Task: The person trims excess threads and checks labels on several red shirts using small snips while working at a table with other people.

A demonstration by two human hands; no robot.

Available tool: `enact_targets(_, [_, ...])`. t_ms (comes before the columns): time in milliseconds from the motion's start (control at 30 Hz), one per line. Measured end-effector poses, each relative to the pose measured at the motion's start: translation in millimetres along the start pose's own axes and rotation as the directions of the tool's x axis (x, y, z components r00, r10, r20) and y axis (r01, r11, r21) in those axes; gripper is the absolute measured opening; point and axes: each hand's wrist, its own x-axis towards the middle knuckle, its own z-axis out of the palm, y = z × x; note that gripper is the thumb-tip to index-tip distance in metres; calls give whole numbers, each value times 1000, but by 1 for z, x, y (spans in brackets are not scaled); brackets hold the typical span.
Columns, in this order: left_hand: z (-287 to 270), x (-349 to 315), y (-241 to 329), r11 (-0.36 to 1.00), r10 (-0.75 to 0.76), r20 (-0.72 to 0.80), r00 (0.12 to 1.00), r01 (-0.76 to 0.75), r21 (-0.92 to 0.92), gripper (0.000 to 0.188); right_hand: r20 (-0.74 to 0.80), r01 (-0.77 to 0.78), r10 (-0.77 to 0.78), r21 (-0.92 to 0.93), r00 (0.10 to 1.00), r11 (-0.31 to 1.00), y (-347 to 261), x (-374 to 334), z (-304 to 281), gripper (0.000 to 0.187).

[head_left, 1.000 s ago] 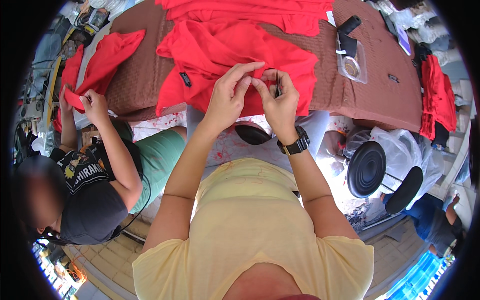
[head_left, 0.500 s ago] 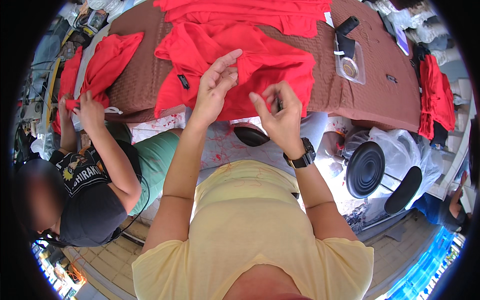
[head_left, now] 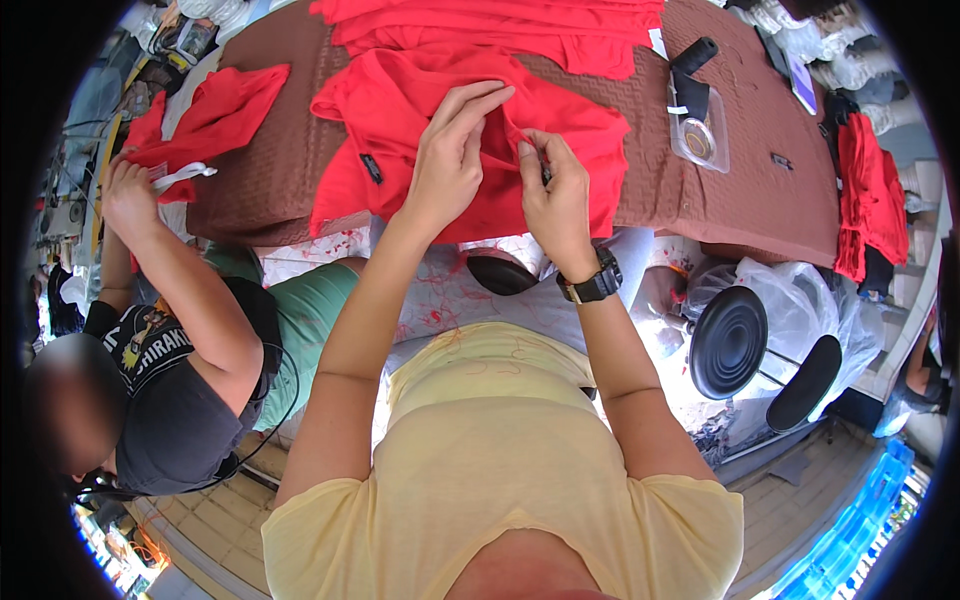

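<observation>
I can't identify the dark thing (head_left: 546,174) in the right hand (head_left: 557,205); its fingers cover most of it. The left hand (head_left: 448,165) hides part of the red cloth (head_left: 400,105) from me. The black tag (head_left: 371,168) is too small to read, as is the bit (head_left: 783,160) beyond the tub (head_left: 723,150). The top edge crops the red pile (head_left: 490,30). A co-worker's head (head_left: 78,405) is blurred.
</observation>
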Motion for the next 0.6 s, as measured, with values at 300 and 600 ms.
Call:
enact_targets(300, [5,3,16,1000,15,-154,988,-18,-19,11,223,-448,389,459,894,767,7,-2,-25,24])
enact_targets(600, [22,-11,-3,815,-391,19,920,356,-457,11,131,-376,354,409,926,831,3,-5,-21,22])
